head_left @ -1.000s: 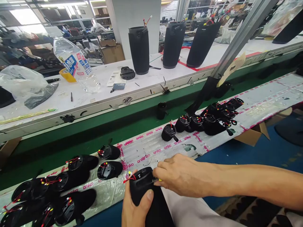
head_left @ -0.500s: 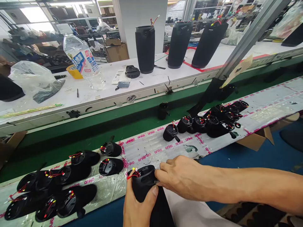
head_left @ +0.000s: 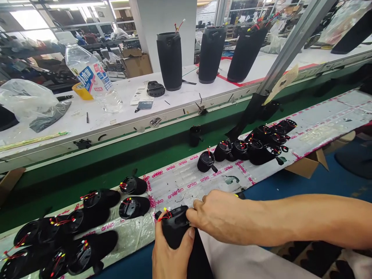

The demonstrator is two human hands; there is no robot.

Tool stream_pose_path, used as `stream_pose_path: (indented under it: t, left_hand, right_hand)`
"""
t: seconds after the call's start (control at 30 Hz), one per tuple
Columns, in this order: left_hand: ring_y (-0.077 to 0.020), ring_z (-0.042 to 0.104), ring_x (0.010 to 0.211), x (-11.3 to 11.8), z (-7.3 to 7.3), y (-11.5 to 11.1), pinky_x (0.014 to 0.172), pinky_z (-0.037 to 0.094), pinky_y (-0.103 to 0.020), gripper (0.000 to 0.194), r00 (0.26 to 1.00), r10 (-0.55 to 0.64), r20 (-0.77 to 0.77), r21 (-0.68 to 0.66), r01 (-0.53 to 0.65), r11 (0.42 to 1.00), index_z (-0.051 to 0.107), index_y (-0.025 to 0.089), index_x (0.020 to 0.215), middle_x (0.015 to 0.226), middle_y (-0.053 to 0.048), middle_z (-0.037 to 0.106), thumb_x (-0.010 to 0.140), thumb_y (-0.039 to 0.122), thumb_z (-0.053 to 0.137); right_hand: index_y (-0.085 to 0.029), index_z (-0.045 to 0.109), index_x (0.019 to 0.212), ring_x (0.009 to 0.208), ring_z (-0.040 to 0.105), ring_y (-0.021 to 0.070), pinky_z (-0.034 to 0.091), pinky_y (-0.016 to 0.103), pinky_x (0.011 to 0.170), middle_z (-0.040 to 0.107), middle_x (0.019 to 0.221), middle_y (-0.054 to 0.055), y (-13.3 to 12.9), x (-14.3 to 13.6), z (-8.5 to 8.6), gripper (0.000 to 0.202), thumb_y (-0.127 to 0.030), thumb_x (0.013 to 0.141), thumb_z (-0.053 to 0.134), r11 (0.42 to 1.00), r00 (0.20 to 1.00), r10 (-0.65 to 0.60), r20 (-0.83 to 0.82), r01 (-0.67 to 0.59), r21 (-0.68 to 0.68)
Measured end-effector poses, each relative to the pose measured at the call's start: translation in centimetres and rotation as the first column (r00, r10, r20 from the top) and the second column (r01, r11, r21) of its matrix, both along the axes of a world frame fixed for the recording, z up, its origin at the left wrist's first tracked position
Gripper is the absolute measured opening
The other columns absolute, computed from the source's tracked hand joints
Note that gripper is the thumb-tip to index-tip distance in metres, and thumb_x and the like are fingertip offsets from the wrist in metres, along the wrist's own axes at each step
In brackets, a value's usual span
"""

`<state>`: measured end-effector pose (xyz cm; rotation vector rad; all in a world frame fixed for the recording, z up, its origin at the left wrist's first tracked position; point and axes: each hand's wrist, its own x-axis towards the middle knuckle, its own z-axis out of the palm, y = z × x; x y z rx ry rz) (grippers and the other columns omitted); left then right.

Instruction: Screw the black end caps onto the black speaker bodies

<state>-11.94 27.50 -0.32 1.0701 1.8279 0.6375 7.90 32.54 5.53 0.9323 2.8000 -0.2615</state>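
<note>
A black fabric-covered cylindrical speaker housing (head_left: 178, 229) leans toward me at the bench's near edge. Its upper end is uncovered, and red wires with small connectors (head_left: 166, 213) stick out there. My left hand (head_left: 172, 252) wraps round the housing from below, thumb on the near side. On the rim's right side, my right hand (head_left: 216, 217) is closed, fingers pressed together; whatever lies between the fingertips is hidden. Beside the held piece, on the left, lies another black housing (head_left: 142, 206) with wires in its open end.
Several more housings crowd the bench (head_left: 180, 180) at left and right. Behind it, a raised white shelf carries a plastic bottle (head_left: 93, 77), a black ring-like part (head_left: 155, 88) and upright speaker housings (head_left: 169, 62). A slanted metal post (head_left: 293, 46) crosses at right; a cardboard box (head_left: 309, 164) sits below.
The camera view has shifted, so the surroundings appear further left. Both hands keep their hold at the housing's rim, with only a slight change in the right hand's position.
</note>
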Motion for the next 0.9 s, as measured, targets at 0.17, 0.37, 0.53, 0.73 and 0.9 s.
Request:
stream_pose_path:
  t: [0.17,0.37,0.53,0.73,0.9]
  left_hand:
    - [-0.0481,0.061,0.143,-0.9,-0.9,0.1,0.123,0.038,-0.062,0.084,0.990,0.018,0.137,0.054,-0.025,0.998,0.059,0.016,0.141,0.145,-0.025,0.071,0.074,0.064,0.075]
    - [-0.0408,0.061,0.145,-1.8,-1.7,-0.1,0.125,0.037,-0.053,0.079,0.941,0.058,0.335,0.031,-0.073,0.997,0.059,0.021,0.141,0.144,-0.017,0.074,0.079,0.066,0.078]
    - [-0.0375,0.061,0.146,-1.2,-0.9,-0.4,0.126,0.038,-0.048,0.079,0.903,0.124,0.412,-0.024,-0.125,0.992,0.057,0.025,0.149,0.148,-0.011,0.074,0.082,0.063,0.075]
    - [-0.0377,0.073,0.126,-0.3,0.3,-0.4,0.120,0.044,-0.046,0.081,0.940,0.067,0.336,0.001,-0.072,0.997,0.056,0.023,0.151,0.127,-0.010,0.082,0.083,0.066,0.068]
    - [-0.0402,0.072,0.127,-0.6,0.1,-0.3,0.116,0.045,-0.049,0.084,0.964,0.039,0.264,0.014,-0.044,0.999,0.057,0.022,0.150,0.126,-0.011,0.082,0.080,0.067,0.068]
  right_hand:
    - [-0.018,0.064,0.110,0.064,0.062,0.0182,0.026,0.037,0.054,0.074,0.090,0.004,0.4,0.0,-1.6,0.013,-0.027,0.115,0.056,0.997,0.992,-0.038,-0.118,0.030,-0.069]
    - [-0.019,0.063,0.121,0.085,0.074,0.0203,0.043,0.034,0.069,0.080,0.106,0.004,0.5,0.8,-2.0,0.022,-0.037,0.119,0.052,0.928,0.893,-0.337,-0.299,0.262,-0.263]
    - [-0.019,0.064,0.112,0.075,0.071,0.0191,0.033,0.035,0.062,0.078,0.099,0.003,0.1,0.8,-1.8,0.024,-0.040,0.119,0.052,0.943,0.925,-0.296,-0.240,0.243,-0.228]
    - [-0.018,0.060,0.107,0.067,0.064,0.0182,0.020,0.037,0.056,0.073,0.090,0.004,-0.3,0.6,-2.3,0.027,-0.038,0.121,0.047,0.994,0.977,-0.111,-0.180,0.109,-0.025]
    - [-0.018,0.059,0.106,0.069,0.066,0.0196,0.020,0.038,0.056,0.073,0.091,0.005,-0.2,0.5,-2.0,0.024,-0.036,0.120,0.050,0.998,0.986,-0.067,-0.153,0.068,0.002]
